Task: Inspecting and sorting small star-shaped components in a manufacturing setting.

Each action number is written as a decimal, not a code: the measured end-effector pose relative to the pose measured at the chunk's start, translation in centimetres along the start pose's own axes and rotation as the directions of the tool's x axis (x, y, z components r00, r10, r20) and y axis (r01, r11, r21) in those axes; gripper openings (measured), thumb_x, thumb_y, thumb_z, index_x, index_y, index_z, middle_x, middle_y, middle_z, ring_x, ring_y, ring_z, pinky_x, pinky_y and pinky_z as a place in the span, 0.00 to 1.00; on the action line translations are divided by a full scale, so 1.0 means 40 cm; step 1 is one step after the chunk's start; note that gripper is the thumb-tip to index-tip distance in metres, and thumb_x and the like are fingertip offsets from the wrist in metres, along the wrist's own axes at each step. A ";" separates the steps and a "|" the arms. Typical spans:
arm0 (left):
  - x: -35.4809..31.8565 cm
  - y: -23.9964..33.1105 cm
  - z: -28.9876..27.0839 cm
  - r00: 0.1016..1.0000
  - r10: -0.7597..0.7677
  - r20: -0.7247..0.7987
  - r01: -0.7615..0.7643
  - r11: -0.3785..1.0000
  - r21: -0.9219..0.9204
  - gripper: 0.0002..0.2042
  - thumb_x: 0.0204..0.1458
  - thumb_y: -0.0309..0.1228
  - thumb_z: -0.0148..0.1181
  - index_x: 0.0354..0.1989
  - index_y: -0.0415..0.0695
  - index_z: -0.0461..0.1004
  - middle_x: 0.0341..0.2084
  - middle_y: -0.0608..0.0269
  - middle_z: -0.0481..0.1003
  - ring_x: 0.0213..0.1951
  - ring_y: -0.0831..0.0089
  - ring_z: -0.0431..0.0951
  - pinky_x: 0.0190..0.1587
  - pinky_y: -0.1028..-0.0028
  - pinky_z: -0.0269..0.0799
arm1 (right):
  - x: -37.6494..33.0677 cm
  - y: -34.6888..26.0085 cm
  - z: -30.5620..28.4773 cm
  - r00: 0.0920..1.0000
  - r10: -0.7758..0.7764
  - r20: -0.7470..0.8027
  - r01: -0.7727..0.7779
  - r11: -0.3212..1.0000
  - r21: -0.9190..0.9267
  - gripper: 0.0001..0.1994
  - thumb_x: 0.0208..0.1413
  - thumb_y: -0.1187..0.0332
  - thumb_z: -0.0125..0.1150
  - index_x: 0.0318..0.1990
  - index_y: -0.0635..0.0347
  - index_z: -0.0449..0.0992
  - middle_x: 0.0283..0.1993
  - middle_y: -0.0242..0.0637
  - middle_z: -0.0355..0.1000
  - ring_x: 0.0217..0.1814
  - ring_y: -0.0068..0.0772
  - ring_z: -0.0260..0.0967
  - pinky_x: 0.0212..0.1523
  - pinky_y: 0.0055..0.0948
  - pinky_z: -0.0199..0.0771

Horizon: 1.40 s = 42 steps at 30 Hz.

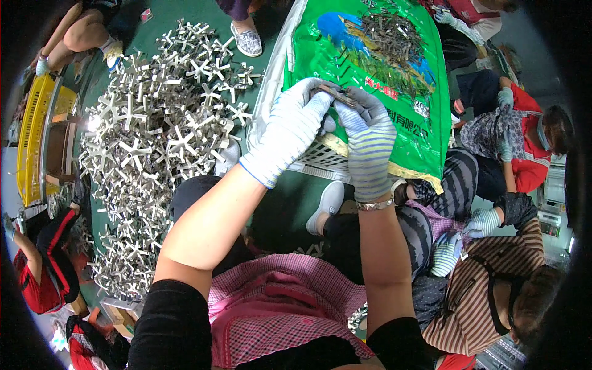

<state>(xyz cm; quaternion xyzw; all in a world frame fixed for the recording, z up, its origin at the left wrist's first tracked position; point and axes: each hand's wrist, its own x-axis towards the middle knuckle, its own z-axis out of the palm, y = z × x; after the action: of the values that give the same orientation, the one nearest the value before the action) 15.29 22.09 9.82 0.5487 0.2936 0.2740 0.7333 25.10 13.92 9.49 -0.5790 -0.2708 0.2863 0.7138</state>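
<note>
Left hand: gloved, with its fingertips pinched on a small strip.
Right hand: gloved, closed on the strip's other end, just beside the left.
Strip: held over the sack's near edge; judged light, stiff, perhaps slick through gloves; best gripped by its ends.
Green sack: spread over a white crate, with dark pieces piled on it.
Star-shaped parts: heaped leftward, on the floor.

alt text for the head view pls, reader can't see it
Gloved left hand and right hand hold a narrow piece near a green sack bearing dark pieces; a heap of pale star-shaped parts lies left, co-workers around.
</note>
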 end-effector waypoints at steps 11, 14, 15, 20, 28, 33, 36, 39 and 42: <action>0.001 -0.045 0.001 0.975 0.200 -0.100 -0.174 0.960 0.218 0.12 0.55 0.29 0.51 0.46 0.39 0.71 0.36 0.63 0.73 0.37 0.77 0.71 0.42 0.77 0.69 | -0.002 0.032 0.006 0.998 -0.064 -0.014 0.064 0.997 0.038 0.07 0.51 0.77 0.59 0.39 0.61 0.73 0.35 0.34 0.74 0.34 0.21 0.69 0.36 0.23 0.73; 0.012 -0.049 0.009 0.974 0.204 -0.098 -0.194 0.975 0.108 0.12 0.57 0.27 0.50 0.48 0.38 0.70 0.38 0.63 0.73 0.37 0.78 0.71 0.41 0.78 0.69 | 0.002 0.028 0.012 0.999 -0.016 -0.039 0.025 0.972 0.236 0.06 0.52 0.78 0.58 0.38 0.63 0.71 0.31 0.31 0.72 0.23 0.15 0.66 0.23 0.17 0.69; 0.015 -0.056 0.018 0.974 0.209 -0.083 -0.200 0.973 0.112 0.12 0.57 0.26 0.49 0.48 0.38 0.70 0.38 0.63 0.73 0.37 0.79 0.71 0.40 0.80 0.69 | 0.005 0.021 0.001 0.999 0.017 -0.049 -0.007 0.980 0.201 0.05 0.52 0.77 0.58 0.37 0.63 0.71 0.30 0.30 0.72 0.21 0.13 0.65 0.21 0.16 0.68; 0.004 -0.049 0.049 0.960 0.275 -0.055 -0.268 0.958 0.106 0.13 0.58 0.29 0.50 0.49 0.38 0.69 0.38 0.63 0.73 0.36 0.80 0.71 0.39 0.81 0.69 | 0.012 0.030 -0.010 0.994 0.080 -0.073 -0.055 0.953 0.299 0.06 0.52 0.77 0.59 0.37 0.63 0.71 0.31 0.30 0.72 0.23 0.14 0.66 0.22 0.16 0.69; -0.006 -0.040 0.045 0.940 0.312 -0.136 -0.277 0.934 0.226 0.14 0.58 0.31 0.51 0.49 0.39 0.70 0.39 0.61 0.74 0.37 0.81 0.71 0.38 0.82 0.68 | -0.001 -0.020 -0.019 0.981 0.191 0.029 -0.192 0.945 0.266 0.06 0.51 0.78 0.59 0.37 0.63 0.72 0.31 0.31 0.73 0.34 0.19 0.69 0.32 0.21 0.72; 0.003 -0.055 0.042 0.888 0.442 -0.128 -0.378 0.859 0.345 0.13 0.58 0.29 0.49 0.49 0.38 0.69 0.41 0.58 0.74 0.40 0.76 0.71 0.44 0.77 0.68 | -0.003 0.001 0.002 0.961 -0.234 -0.148 0.218 0.969 -0.117 0.08 0.47 0.76 0.62 0.37 0.63 0.73 0.31 0.37 0.74 0.32 0.26 0.72 0.35 0.26 0.73; -0.002 -0.055 0.056 0.889 0.437 -0.133 -0.386 0.875 0.293 0.13 0.57 0.29 0.49 0.49 0.38 0.69 0.41 0.57 0.74 0.42 0.73 0.72 0.48 0.75 0.68 | -0.002 0.008 -0.005 0.938 -0.318 -0.141 0.278 0.928 -0.248 0.10 0.46 0.75 0.62 0.38 0.61 0.73 0.32 0.39 0.74 0.32 0.29 0.72 0.36 0.27 0.73; -0.006 -0.054 0.057 0.886 0.444 -0.131 -0.404 0.879 0.252 0.13 0.58 0.30 0.49 0.49 0.37 0.68 0.40 0.57 0.74 0.41 0.73 0.73 0.46 0.75 0.70 | -0.003 0.008 0.002 0.943 -0.303 -0.138 0.267 0.936 -0.230 0.12 0.45 0.76 0.63 0.39 0.60 0.74 0.32 0.38 0.74 0.33 0.29 0.72 0.36 0.27 0.72; -0.005 -0.058 0.051 0.892 0.425 -0.155 -0.392 0.897 0.204 0.13 0.58 0.30 0.49 0.49 0.38 0.68 0.40 0.58 0.73 0.40 0.74 0.73 0.43 0.76 0.71 | 0.000 0.014 0.011 0.941 -0.297 -0.159 0.258 0.938 -0.230 0.12 0.44 0.76 0.63 0.39 0.59 0.74 0.32 0.38 0.73 0.33 0.29 0.71 0.35 0.27 0.72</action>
<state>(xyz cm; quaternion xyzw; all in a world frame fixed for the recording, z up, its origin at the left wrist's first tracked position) 16.81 20.06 8.06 0.6279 0.2640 0.4494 0.5780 24.74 14.32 9.02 -0.6303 -0.3084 0.0957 0.7060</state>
